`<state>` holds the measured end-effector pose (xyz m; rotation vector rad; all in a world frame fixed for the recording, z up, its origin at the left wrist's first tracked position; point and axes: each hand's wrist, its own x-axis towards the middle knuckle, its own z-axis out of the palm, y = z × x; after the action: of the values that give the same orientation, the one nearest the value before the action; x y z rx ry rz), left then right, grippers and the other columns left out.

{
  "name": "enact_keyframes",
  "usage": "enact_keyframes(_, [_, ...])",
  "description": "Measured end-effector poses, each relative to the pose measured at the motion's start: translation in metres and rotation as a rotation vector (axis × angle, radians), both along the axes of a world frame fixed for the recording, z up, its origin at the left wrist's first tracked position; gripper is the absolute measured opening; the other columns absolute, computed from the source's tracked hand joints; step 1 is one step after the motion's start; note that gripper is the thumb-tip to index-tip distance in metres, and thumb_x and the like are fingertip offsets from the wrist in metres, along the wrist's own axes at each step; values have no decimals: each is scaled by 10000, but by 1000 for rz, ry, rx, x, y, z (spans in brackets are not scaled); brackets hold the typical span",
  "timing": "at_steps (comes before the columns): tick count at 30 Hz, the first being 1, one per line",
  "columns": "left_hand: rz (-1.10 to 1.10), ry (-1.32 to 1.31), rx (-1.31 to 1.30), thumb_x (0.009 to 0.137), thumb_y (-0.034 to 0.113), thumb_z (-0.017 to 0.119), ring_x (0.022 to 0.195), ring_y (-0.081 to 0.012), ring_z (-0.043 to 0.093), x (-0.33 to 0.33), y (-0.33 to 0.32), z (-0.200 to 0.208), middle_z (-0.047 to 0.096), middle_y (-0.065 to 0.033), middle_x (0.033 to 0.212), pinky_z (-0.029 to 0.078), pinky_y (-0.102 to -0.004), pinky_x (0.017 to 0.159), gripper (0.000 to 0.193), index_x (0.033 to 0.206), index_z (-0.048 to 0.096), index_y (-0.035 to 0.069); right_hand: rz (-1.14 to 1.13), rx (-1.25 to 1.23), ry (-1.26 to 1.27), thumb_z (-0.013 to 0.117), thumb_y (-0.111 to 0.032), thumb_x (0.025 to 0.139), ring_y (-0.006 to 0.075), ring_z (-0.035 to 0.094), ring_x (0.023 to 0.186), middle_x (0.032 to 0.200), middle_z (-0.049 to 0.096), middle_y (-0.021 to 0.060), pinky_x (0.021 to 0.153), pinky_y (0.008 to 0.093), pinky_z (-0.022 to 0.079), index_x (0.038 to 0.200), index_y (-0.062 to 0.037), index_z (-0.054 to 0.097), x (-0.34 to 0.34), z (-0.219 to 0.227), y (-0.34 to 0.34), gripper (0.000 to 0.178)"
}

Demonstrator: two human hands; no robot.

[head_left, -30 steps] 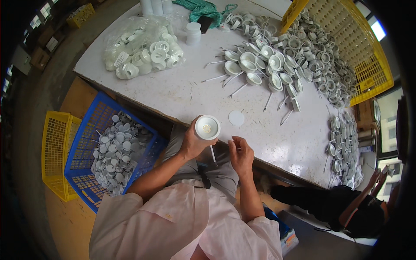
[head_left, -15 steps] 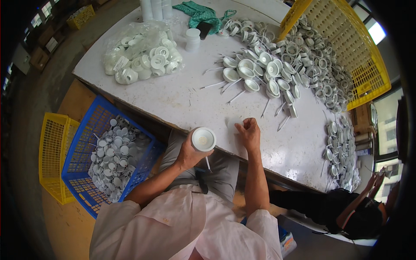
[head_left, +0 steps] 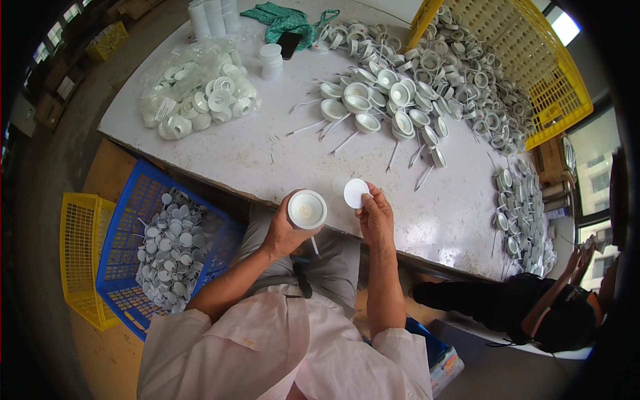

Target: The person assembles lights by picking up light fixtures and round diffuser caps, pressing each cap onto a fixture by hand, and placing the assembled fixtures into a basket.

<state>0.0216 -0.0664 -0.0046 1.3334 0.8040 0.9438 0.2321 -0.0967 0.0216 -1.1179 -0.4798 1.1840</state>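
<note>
My left hand is wrapped round a white cup-shaped lamp housing, its open side facing up. Inside the housing a small yellowish dotted LED patch shows, and a short white cable hangs below it. Just to the right, my right hand pinches a flat white disc between thumb and fingers, above the table's near edge and apart from the housing. Farther back on the table lie several similar lamp housings with their cables. A clear plastic bag of white rings lies at the left.
A blue basket of white round parts stands left of my legs, beside a yellow basket. A tipped yellow crate spills grey-white rings at the far right. Stacked discs, a phone and green cloth lie behind. Another person is at right.
My right hand has brought the disc up from the tabletop, so its white face now shows beside the housing. My left hand keeps its hold on the housing. The view has shifted slightly.
</note>
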Motion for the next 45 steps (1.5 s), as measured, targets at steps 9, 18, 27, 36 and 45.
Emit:
enact_keyframes(9, [-37,67,100,746,-34,725,1073,-188,568,4,-1,13,528,-114,1189,528,-334,898,699,1322,329,-20,71,30,127,507,-96,924,80,519,703,948,618,40,618,212,404,1182,9,524,-5,-2,-15,279])
enact_keyframes(18, [-64,20,25,752,-47,712,1066,-196,578,1,-2,11,524,-120,1192,535,-334,889,698,1330,321,-18,-23,12,204,580,-81,903,100,577,624,785,623,23,562,207,453,1028,-44,554,-13,-4,-17,132])
enact_keyframes(27, [-58,-91,-166,684,53,788,1087,-211,550,-1,-4,25,558,-102,1164,443,-335,947,744,1306,383,15,-270,232,-697,638,7,839,177,621,757,930,682,111,656,253,476,1045,-18,657,-27,-12,-30,208])
enact_keyframes(36, [-112,-46,28,843,193,654,1144,-183,482,-1,-4,33,498,-129,1241,402,-321,978,647,1353,323,-28,-40,654,-1617,656,41,612,290,601,873,1162,603,98,718,343,533,1014,-53,664,-45,2,-32,413])
enact_keyframes(45, [-92,-33,-111,888,142,534,1104,-199,514,0,-8,30,522,-150,1210,417,-323,959,519,1351,348,-2,-7,611,-1618,644,60,611,303,582,939,1181,610,99,813,367,471,1112,-90,643,-58,2,-36,522])
